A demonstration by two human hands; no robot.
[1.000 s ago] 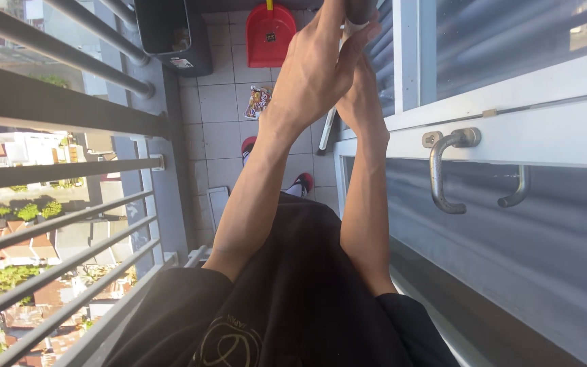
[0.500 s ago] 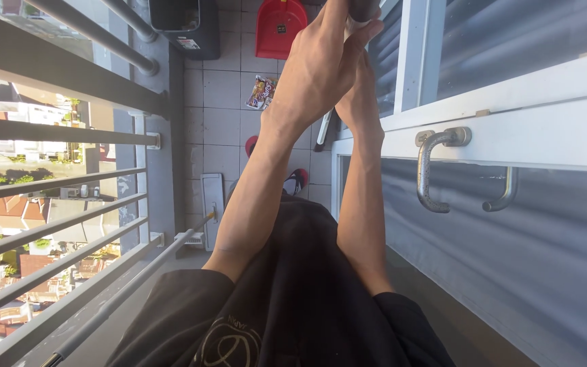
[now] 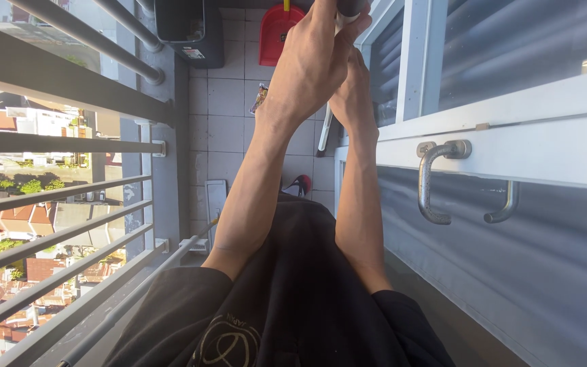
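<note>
You are working in hard daylight that comes in from the left of the frame, through the railing [image 3: 69, 109], where the town beyond is bright and slightly washed out. It strikes the back of your left hand [image 3: 307, 68] and both forearms warmly, while your right hand [image 3: 353, 98] sits partly in the left one's shade. Your dark shirt [image 3: 293, 299] at the bottom swallows nearly all detail (it reads as one flat black mass). The window frame [image 3: 497, 136] on the right glows pale, its glass carrying soft streaked reflections. Straight bars bow outward near the left edge, and the top edge crops your fingers [image 3: 338, 20]. Focus is crisp throughout.
</note>
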